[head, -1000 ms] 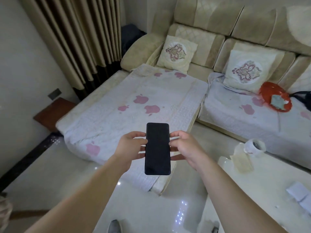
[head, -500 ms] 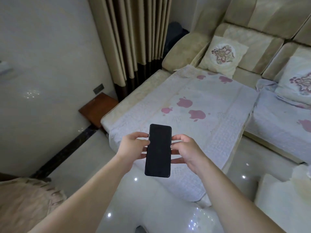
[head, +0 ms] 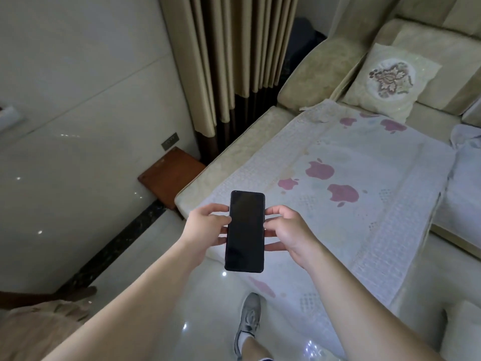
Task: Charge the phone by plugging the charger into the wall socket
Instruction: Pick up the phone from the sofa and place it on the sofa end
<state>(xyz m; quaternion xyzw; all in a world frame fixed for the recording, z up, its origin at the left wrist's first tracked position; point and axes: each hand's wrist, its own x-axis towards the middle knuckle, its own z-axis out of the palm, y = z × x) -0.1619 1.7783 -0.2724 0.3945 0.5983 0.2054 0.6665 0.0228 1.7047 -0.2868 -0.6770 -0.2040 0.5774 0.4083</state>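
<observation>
I hold a black phone point(head: 245, 231) with a dark screen upright in front of me, above the sofa's near corner. My left hand point(head: 205, 226) grips its left edge and my right hand point(head: 286, 231) grips its right edge. A grey wall socket point(head: 170, 141) sits low on the glossy left wall, well beyond the phone and to its left. No charger or cable is in view.
A brown wooden stool point(head: 173, 175) stands under the socket, between the wall and the sofa point(head: 229, 162). The sofa has a white apple-print cover point(head: 364, 183) and a cushion point(head: 390, 79). Curtains point(head: 229, 56) hang behind. My grey shoe point(head: 249, 317) is on the shiny floor.
The view has swung left and moved forward, so the wall, socket and stool are now nearer the middle. Both hands keep the phone in the same grip. My foot has come into view.
</observation>
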